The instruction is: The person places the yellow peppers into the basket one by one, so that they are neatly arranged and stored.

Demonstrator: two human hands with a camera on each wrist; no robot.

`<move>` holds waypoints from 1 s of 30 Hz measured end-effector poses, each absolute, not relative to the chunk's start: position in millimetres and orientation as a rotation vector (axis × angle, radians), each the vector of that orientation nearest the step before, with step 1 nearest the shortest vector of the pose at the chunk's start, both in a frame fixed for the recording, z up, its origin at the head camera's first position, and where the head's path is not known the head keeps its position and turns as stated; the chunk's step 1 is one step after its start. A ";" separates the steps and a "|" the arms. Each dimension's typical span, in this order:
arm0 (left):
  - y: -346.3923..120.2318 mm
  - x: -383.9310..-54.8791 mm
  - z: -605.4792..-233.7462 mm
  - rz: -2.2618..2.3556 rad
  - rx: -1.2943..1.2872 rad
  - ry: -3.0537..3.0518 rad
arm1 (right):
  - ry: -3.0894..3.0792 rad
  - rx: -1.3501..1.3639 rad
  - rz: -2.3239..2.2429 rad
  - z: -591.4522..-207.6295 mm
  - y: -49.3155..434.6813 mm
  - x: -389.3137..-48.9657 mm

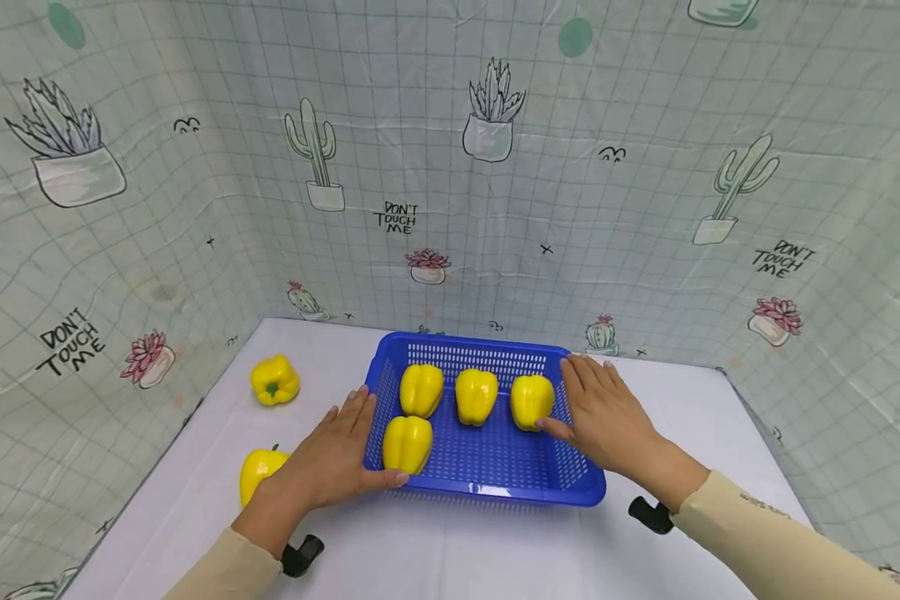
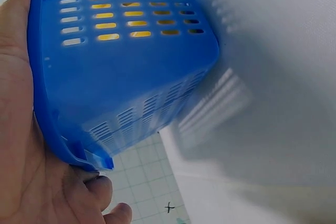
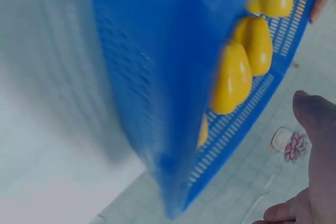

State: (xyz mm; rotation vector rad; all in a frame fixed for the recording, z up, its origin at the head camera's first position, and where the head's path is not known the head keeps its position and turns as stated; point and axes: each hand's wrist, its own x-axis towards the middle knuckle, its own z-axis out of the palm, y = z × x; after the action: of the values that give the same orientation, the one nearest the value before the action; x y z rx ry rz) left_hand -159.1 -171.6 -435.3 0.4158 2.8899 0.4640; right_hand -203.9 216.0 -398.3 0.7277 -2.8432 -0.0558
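Observation:
A blue plastic basket (image 1: pixel 487 492) with slotted walls sits on the white table. Inside are several yellow bell peppers (image 1: pixel 476 397), one of them in the front left corner and the others in a row behind. My left hand (image 1: pixel 328 458) lies against the basket's left rim, fingers mostly straight, thumb along the front left corner. In the left wrist view, its palm touches the rim of the basket (image 2: pixel 121 72). Over the right rim extends my right hand (image 1: pixel 607 412), fingers straight, thumb near the rightmost pepper (image 1: pixel 532 402). Whether it touches the rim, I cannot tell.
Two loose yellow bell peppers lie left of the basket: a farther pepper (image 1: pixel 275 380) and a nearer pepper (image 1: pixel 258 471), partly hidden behind my left hand. A printed cloth (image 1: pixel 450 183) hangs around the table's back and sides. Black wrist devices (image 1: pixel 651 514) show below both wrists.

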 end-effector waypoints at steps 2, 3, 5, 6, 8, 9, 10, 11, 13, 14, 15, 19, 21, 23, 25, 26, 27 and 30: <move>-171.6 -158.4 -434.7 0.458 0.405 2.886 | -2.864 0.704 -0.033 -404.0 222.5 -195.2; -171.7 -158.0 -434.5 0.460 0.400 2.885 | -2.875 0.692 -0.019 -407.3 224.9 -190.9; -171.8 -158.0 -434.6 0.453 0.387 2.885 | -2.893 0.667 0.012 -414.8 228.8 -183.0; -171.7 -158.0 -434.7 0.451 0.384 2.885 | -2.901 0.654 0.025 -418.6 230.3 -179.3; -171.8 -157.9 -435.0 0.447 0.382 2.888 | -2.908 0.634 0.055 -426.2 232.4 -172.4; -171.9 -157.9 -435.5 0.446 0.382 2.889 | -2.910 0.626 0.066 -429.6 233.1 -169.3; -171.8 -157.7 -435.7 0.440 0.382 2.891 | -2.912 0.619 0.076 -432.8 233.6 -166.5; -171.8 -157.6 -436.2 0.443 0.386 2.893 | -2.916 0.615 0.083 -435.8 233.9 -163.8; -171.9 -157.0 -436.9 0.444 0.383 2.893 | -2.929 0.603 0.105 -440.2 234.0 -159.3; -171.8 -156.5 -437.0 0.441 0.379 2.894 | -2.934 0.596 0.113 -441.8 234.0 -157.7; -171.8 -156.0 -437.2 0.445 0.377 2.896 | -2.939 0.588 0.122 -442.8 233.9 -156.3; -170.8 -154.8 -437.6 0.441 0.372 2.903 | -2.963 0.546 0.153 -443.9 234.4 -152.4; -169.6 -154.4 -437.6 0.437 0.373 2.912 | -2.979 0.528 0.164 -443.9 234.8 -150.5; -168.7 -154.4 -438.0 0.433 0.373 2.918 | -2.999 0.509 0.189 -444.5 234.6 -148.3; -168.0 -154.1 -438.4 0.428 0.372 2.926 | -3.013 0.494 0.229 -445.8 233.9 -146.0; -167.9 -153.9 -438.6 0.430 0.370 2.929 | -3.015 0.489 0.248 -446.5 233.3 -145.0; -167.9 -153.6 -438.7 0.430 0.371 2.933 | -3.017 0.483 0.266 -447.8 232.7 -144.3; -168.6 -152.2 -439.8 0.433 0.379 2.945 | -3.014 0.479 0.311 -451.2 231.3 -143.0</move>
State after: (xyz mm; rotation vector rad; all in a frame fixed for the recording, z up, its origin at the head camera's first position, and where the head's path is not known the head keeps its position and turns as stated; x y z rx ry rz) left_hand -152.2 -168.6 -439.8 0.3795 2.9455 0.4332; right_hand -143.0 231.3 -451.2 0.4786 -3.0137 0.3105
